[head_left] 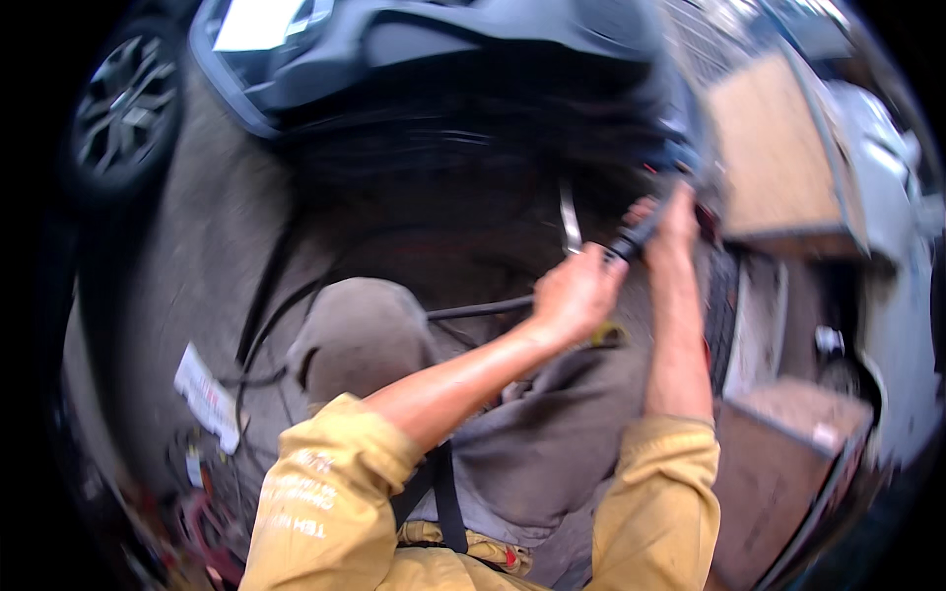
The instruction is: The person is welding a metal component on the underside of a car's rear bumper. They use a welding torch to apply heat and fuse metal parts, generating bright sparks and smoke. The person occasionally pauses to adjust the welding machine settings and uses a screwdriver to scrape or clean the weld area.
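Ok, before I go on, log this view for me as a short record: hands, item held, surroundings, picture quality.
Left hand: closed around a dark rod-like tool
Right hand: gripping the same tool, farther up and to the right
Beside left hand: silvery bar; unclear whether attached
Ahead: large blue-grey moulded part
Far left: wheel with dark tyre
Right side: wooden box, brown box nearer the person
Picture quality: blurred; tool's far end unclear
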Demonstrator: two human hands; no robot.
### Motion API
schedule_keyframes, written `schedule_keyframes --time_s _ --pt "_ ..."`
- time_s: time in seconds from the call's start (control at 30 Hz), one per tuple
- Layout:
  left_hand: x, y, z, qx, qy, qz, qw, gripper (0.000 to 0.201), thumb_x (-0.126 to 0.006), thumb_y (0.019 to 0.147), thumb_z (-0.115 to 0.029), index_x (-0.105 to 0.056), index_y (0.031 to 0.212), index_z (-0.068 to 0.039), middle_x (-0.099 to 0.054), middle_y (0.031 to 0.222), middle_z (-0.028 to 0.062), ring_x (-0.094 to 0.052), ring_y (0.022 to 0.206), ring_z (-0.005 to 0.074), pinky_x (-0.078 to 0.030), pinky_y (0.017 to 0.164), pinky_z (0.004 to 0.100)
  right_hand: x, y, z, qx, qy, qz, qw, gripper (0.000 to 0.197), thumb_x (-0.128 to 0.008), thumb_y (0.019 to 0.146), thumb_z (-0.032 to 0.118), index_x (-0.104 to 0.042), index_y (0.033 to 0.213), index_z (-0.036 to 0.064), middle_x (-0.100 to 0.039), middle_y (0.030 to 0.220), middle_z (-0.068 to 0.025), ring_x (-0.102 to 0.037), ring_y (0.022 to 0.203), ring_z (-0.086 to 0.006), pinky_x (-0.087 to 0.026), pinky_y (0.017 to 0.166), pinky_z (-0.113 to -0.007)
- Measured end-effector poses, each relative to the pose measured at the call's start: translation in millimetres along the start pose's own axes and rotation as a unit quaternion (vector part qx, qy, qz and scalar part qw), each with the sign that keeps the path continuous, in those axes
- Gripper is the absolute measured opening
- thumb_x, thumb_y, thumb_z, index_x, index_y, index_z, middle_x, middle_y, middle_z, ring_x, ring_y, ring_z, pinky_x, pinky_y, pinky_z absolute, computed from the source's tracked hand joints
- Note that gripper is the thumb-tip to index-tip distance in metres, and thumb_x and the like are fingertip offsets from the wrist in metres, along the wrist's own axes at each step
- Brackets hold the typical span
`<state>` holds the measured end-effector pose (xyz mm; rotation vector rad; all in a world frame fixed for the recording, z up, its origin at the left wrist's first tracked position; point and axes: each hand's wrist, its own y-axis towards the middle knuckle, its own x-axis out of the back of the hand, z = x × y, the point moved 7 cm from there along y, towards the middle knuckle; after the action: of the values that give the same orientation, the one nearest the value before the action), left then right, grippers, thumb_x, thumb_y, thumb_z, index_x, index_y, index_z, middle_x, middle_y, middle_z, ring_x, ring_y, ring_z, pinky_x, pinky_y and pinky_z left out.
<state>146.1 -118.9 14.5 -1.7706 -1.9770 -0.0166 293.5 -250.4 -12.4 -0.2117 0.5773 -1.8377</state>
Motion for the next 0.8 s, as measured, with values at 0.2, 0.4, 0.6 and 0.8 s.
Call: schedule_keyframes --time_s 0.2,0.4,0.6,0.8 --pt "54.8 -43.6 -5.4 -0.171 0.217 -0.239 0.931 0.028 -0.061 0.089 -0.027 -0.060 0.101 -0.001 -0.059 0.099 0.0188 -0.057 0.098 0.0339 -0.046 0.082 0.0437 -8.6 64.2 10.5 0.090 -0.045 0.108 0.989 0.067 -0.032 0.097 0.061 -0.051 0.100 -0.0037 -0.057 0.079 -0.0156 -0.058 0.064 -0.0276 -0.054 0.063 -0.040" --pt "156.9 -159.7 39.4 -0.139 0.212 -0.335 0.908 0.029 -0.062 0.089 -0.027 -0.062 0.102 0.000 -0.058 0.103 0.0177 -0.055 0.102 0.0331 -0.043 0.086 0.0437 -66.9 36.1 22.2 0.076 -0.021 0.131 0.988 0.067 -0.030 0.096 0.061 -0.049 0.078 0.0000 -0.056 0.067 -0.0133 -0.058 0.060 -0.0258 -0.055 0.066 -0.040" --pt "240.4 -351.3 95.3 -0.177 0.020 -0.448 0.876 0.020 -0.062 0.091 -0.011 -0.058 0.105 0.002 -0.058 0.103 0.0170 -0.058 0.098 0.0354 -0.048 0.089 0.0412 -108.7 -38.1 24.4 0.096 0.027 0.120 0.988 0.055 -0.044 0.093 0.051 -0.048 0.074 -0.0010 -0.055 0.066 -0.0133 -0.056 0.057 -0.0269 -0.055 0.058 -0.038" --pt "261.3 -542.5 180.0 0.006 0.192 -0.628 0.754 0.018 -0.060 0.096 -0.016 -0.064 0.103 0.000 -0.063 0.098 0.0123 -0.064 0.093 0.0256 -0.053 0.081 0.0358 -132.5 -144.0 8.6 0.175 0.047 0.119 0.976 0.056 -0.050 0.091 0.050 -0.053 0.079 -0.0045 -0.060 0.068 -0.0145 -0.062 0.057 -0.0244 -0.056 0.053 -0.035"
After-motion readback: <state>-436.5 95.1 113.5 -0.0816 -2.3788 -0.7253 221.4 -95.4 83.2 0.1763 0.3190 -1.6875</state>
